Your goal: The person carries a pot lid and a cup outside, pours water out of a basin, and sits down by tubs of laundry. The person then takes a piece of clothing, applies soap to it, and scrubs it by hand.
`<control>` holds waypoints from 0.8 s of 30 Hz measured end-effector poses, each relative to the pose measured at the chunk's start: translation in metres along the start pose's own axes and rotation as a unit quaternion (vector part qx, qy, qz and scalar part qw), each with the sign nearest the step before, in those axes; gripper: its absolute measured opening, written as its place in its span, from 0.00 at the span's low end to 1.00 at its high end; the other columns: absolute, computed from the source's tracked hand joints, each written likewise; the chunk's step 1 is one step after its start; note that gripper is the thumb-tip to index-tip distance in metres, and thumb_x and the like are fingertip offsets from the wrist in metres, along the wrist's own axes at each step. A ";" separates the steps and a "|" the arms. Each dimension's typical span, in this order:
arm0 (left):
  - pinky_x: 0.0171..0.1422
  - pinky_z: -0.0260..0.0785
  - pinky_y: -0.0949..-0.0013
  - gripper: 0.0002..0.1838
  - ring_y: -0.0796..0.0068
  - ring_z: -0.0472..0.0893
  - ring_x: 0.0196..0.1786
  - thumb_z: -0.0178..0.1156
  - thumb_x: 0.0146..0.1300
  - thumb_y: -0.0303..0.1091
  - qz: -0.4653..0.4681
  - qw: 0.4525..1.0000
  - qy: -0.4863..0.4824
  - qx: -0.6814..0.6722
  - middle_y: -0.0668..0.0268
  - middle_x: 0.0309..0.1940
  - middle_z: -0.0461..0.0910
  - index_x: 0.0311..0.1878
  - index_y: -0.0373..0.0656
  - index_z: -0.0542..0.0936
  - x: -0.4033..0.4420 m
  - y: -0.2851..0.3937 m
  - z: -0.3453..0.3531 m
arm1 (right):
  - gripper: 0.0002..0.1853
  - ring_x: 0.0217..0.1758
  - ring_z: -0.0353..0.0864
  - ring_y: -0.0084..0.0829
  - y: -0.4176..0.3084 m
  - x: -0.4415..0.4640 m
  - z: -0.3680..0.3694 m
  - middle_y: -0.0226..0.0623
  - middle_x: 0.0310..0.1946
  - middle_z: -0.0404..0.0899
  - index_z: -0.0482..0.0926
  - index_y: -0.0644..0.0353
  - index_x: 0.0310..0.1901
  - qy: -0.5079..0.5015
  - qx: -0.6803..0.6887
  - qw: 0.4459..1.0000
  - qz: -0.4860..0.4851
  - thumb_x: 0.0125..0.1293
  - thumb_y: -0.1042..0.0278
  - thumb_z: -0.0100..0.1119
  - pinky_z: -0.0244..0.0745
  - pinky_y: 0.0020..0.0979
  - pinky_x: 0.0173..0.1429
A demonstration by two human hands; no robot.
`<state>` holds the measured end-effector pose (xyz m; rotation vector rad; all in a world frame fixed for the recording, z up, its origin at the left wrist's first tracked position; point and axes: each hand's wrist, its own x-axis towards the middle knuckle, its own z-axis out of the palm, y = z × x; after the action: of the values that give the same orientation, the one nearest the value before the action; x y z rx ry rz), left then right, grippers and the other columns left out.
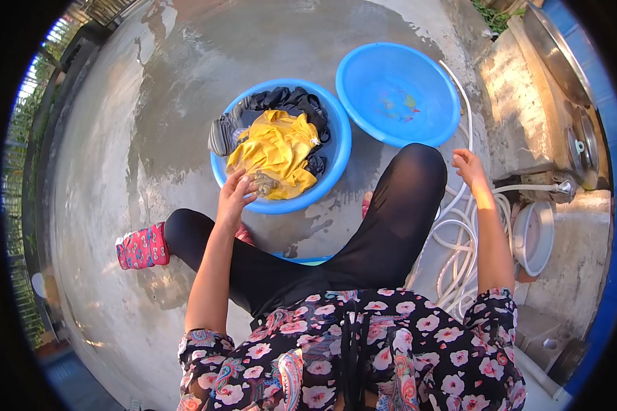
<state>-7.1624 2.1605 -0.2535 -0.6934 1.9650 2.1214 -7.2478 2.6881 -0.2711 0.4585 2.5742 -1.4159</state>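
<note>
A blue tub (339, 164) stands before me with wet laundry in it. On top lies a yellow garment (277, 147), with black clothes (291, 101) and a grey striped cloth (221, 135) around it. My left hand (234, 194) hovers at the tub's near left rim, fingers loosely apart, by the yellow garment's edge; whether it touches the cloth I cannot tell. Beside my right knee my right hand (469, 168) is raised, fingers loosely bent and nothing visible in them. It is nearest to a white hose (470, 127).
A second blue basin (363, 113) with a coloured print on its bottom sits at the back right. Loops of hose lie on the right, near a pale bowl (533, 240) and a metal pan (559, 51). A red patterned item (142, 245) is beside my left knee. The concrete floor (110, 171) is partly wet.
</note>
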 end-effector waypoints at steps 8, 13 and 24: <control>0.44 0.67 0.71 0.25 0.74 0.74 0.43 0.53 0.59 0.39 -0.038 0.999 0.011 0.003 0.63 0.43 0.72 0.57 0.37 0.63 -0.032 -0.026 0.008 | 0.17 0.38 0.76 0.23 -0.160 0.012 0.045 0.32 0.34 0.77 0.74 0.61 0.45 -0.079 -0.032 0.986 -0.145 0.57 0.60 0.54 0.70 0.25 0.37; 0.46 0.66 0.70 0.25 0.71 0.74 0.43 0.54 0.57 0.39 -0.017 0.997 0.011 0.076 0.62 0.42 0.73 0.55 0.35 0.66 -0.040 -0.026 0.004 | 0.18 0.43 0.77 0.33 -0.218 0.019 0.134 0.45 0.41 0.77 0.74 0.66 0.45 -0.222 -0.185 0.908 -0.302 0.56 0.63 0.55 0.70 0.31 0.47; 0.45 0.67 0.72 0.25 0.75 0.73 0.41 0.56 0.57 0.39 0.072 0.949 -0.012 0.306 0.62 0.41 0.73 0.54 0.35 0.67 0.001 0.059 -0.058 | 0.37 0.66 0.49 0.49 -0.201 -0.020 0.338 0.44 0.64 0.50 0.58 0.42 0.62 -0.323 -0.542 0.649 -0.426 0.48 0.61 0.62 0.58 0.47 0.61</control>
<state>-7.1757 2.0964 -0.2024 -0.4102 2.5263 1.4186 -7.2985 2.2980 -0.2867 -1.2938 2.3718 0.2067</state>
